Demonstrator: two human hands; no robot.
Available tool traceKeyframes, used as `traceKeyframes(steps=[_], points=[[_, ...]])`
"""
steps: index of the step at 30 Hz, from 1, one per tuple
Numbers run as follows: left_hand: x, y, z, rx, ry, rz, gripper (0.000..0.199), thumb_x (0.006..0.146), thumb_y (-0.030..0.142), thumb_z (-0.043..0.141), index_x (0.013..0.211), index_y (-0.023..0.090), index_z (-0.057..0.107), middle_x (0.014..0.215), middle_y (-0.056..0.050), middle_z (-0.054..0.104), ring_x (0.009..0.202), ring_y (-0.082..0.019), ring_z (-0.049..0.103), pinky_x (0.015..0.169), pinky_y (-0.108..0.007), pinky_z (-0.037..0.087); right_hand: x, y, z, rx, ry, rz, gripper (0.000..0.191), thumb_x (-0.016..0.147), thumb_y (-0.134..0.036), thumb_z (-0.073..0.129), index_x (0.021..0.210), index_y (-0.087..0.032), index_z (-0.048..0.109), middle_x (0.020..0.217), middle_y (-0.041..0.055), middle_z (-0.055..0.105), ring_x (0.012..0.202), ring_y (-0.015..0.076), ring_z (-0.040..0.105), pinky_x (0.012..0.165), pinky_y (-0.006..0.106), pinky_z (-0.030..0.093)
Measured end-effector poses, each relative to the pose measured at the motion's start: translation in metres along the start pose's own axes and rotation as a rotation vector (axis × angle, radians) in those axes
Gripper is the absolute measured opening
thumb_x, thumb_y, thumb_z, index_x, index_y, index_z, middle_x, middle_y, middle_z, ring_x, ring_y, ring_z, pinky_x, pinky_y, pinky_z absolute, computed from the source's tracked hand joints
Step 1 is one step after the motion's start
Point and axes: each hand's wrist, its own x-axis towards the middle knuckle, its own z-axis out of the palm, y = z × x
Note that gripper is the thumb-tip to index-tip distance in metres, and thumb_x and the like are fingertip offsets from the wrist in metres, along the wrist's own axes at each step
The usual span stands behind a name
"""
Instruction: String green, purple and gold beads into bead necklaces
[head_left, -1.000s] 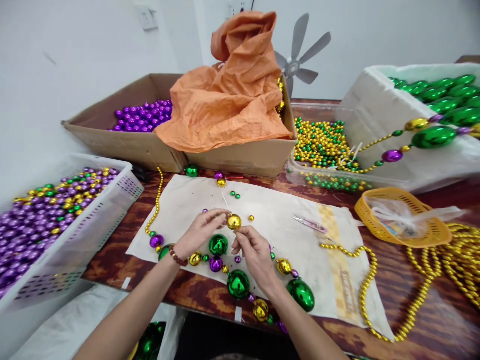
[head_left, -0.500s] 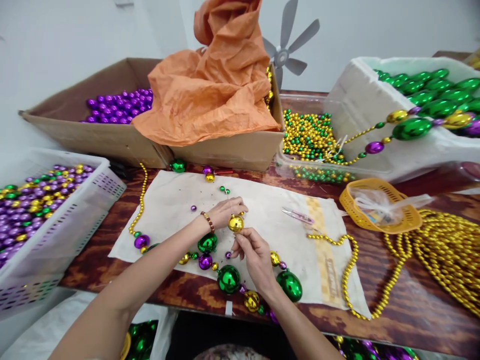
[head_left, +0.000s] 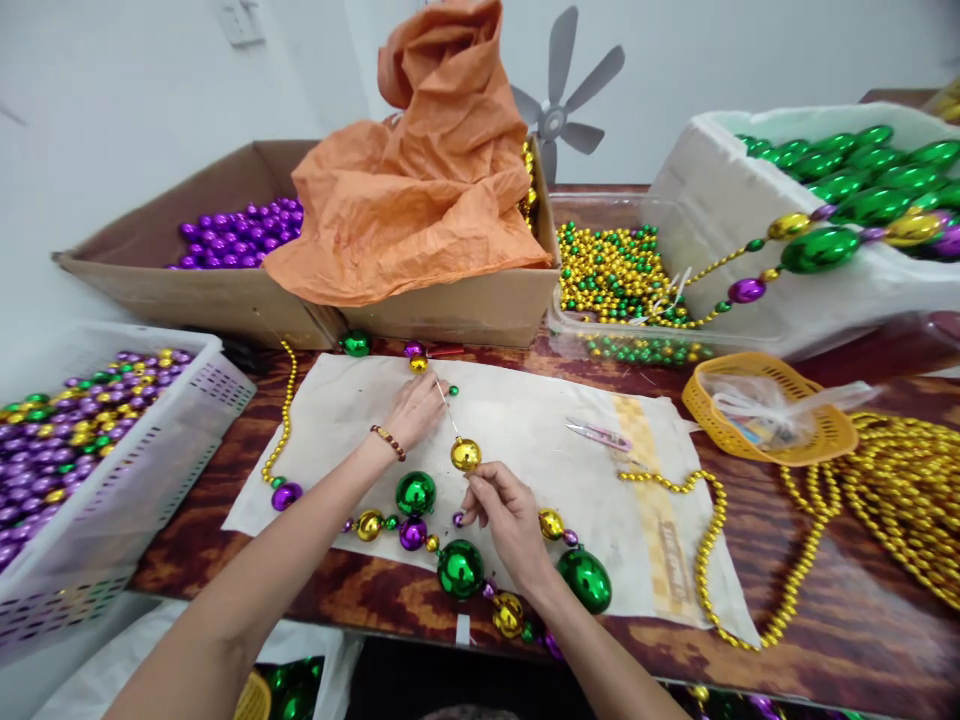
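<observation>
My right hand pinches a thin string just under a gold bead. From that bead the string runs up to my left hand, whose fingers are closed over the upper cloth near a small green bead. What those fingers grip is mostly hidden. Below lies a chain of mixed beads, with a large green bead, a purple bead and a gold bead. Another green bead rests on the white cloth between my forearms.
Scissors and gold bead strands lie right. Around stand a cardboard box, an orange basket, a clear bin, a foam box and a white basket of beads.
My left hand has moved up and left, away from the gold bead, and string now stretches between them. My right hand has stayed nearly in place. The view has shifted slightly.
</observation>
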Motion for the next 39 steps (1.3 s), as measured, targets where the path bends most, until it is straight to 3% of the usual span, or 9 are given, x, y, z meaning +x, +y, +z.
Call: traceKeyframes(steps=[4, 9, 13, 17, 20, 32, 36, 39], points=[[0.017, 0.002, 0.006, -0.047, 0.043, 0.029, 0.017, 0.089, 0.015, 0.051, 0.088, 0.02, 0.067, 0.099, -0.014, 0.063, 0.11, -0.033, 0.048, 0.102, -0.054, 0.034, 0.001, -0.002, -0.001, 0.008, 0.015, -0.004, 0.027, 0.092, -0.046, 0.06, 0.085, -0.02, 0.06, 0.068, -0.0019, 0.063, 0.052, 0.0114, 0.061, 0.051, 0.023, 0.045], [0.029, 0.002, 0.009, -0.235, 0.074, -0.014, 0.014, 0.081, 0.01, 0.06, 0.078, 0.021, 0.068, 0.091, -0.013, 0.067, 0.111, -0.033, 0.05, 0.106, -0.057, 0.03, 0.005, 0.0, -0.005, 0.024, 0.034, 0.014, 0.028, 0.09, -0.047, 0.061, 0.094, -0.019, 0.061, 0.069, -0.0019, 0.064, 0.051, 0.0114, 0.061, 0.048, 0.022, 0.04], [0.02, 0.005, -0.011, -0.762, 0.241, -0.262, 0.008, 0.081, 0.022, 0.068, 0.088, 0.02, 0.071, 0.093, -0.008, 0.068, 0.095, -0.025, 0.06, 0.094, -0.044, 0.045, 0.01, 0.001, -0.008, 0.008, 0.027, 0.015, 0.03, 0.088, -0.048, 0.063, 0.096, -0.019, 0.063, 0.069, -0.001, 0.065, 0.053, 0.0126, 0.063, 0.048, 0.021, 0.04], [-0.004, 0.014, -0.041, -1.475, 0.199, -0.411, 0.021, 0.082, 0.028, 0.073, 0.099, 0.016, 0.072, 0.093, -0.006, 0.07, 0.079, -0.016, 0.066, 0.08, -0.032, 0.052, 0.012, 0.0, -0.009, -0.039, 0.034, -0.016, 0.028, 0.089, -0.046, 0.064, 0.09, -0.018, 0.065, 0.069, 0.0005, 0.067, 0.055, 0.0136, 0.066, 0.049, 0.022, 0.041], [-0.02, 0.022, -0.055, -1.743, 0.197, -0.468, 0.02, 0.082, 0.019, 0.074, 0.102, 0.014, 0.074, 0.095, -0.007, 0.073, 0.082, -0.014, 0.069, 0.082, -0.029, 0.054, 0.01, -0.001, -0.01, -0.075, 0.022, -0.038, 0.025, 0.09, -0.043, 0.063, 0.089, -0.018, 0.067, 0.067, 0.0, 0.067, 0.054, 0.014, 0.066, 0.051, 0.024, 0.046], [-0.035, 0.027, -0.06, -1.887, 0.214, -0.535, 0.011, 0.089, 0.011, 0.067, 0.098, 0.011, 0.073, 0.089, -0.007, 0.075, 0.083, -0.016, 0.073, 0.085, -0.031, 0.059, 0.009, -0.005, -0.01, -0.136, -0.001, -0.081, 0.022, 0.092, -0.038, 0.06, 0.091, -0.019, 0.069, 0.061, -0.0027, 0.063, 0.05, 0.0121, 0.062, 0.053, 0.024, 0.05], [-0.035, 0.029, -0.062, -1.838, 0.211, -0.509, 0.014, 0.084, 0.015, 0.074, 0.098, 0.013, 0.074, 0.088, -0.005, 0.075, 0.082, -0.016, 0.072, 0.084, -0.031, 0.059, 0.008, -0.003, -0.01, -0.139, -0.009, -0.067, 0.022, 0.092, -0.038, 0.06, 0.091, -0.019, 0.069, 0.061, -0.0031, 0.062, 0.05, 0.0117, 0.061, 0.052, 0.024, 0.049], [-0.037, 0.031, -0.067, -1.683, 0.124, -0.455, 0.025, 0.081, 0.025, 0.08, 0.103, 0.014, 0.075, 0.086, -0.005, 0.074, 0.079, -0.016, 0.071, 0.08, -0.029, 0.057, 0.009, -0.002, -0.008, -0.131, -0.023, -0.055, 0.023, 0.093, -0.04, 0.06, 0.09, -0.019, 0.067, 0.064, -0.0029, 0.062, 0.051, 0.0114, 0.062, 0.052, 0.023, 0.048]])
